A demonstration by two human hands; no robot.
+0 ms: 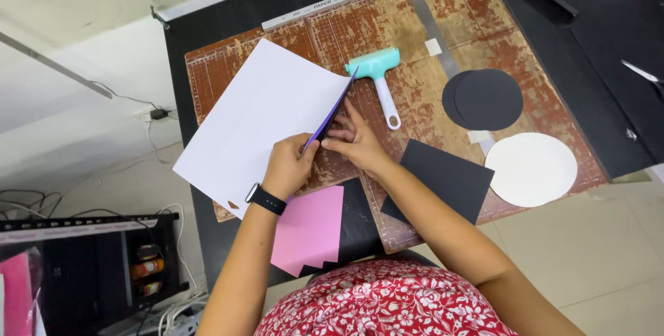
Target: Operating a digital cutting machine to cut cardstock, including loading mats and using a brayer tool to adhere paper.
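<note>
Two hands' fingers (332,135) pinch purple sheet (330,116).

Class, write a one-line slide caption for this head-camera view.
Both hands, left hand and right hand, fold a white-and-purple sheet on a worn cutting mat.

Teal roller (377,73), black discs (484,99), white disc (531,169)

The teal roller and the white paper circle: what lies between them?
In the head view, the stacked black paper circles lie between the teal roller and the white paper circle, on the worn cutting board.
</note>
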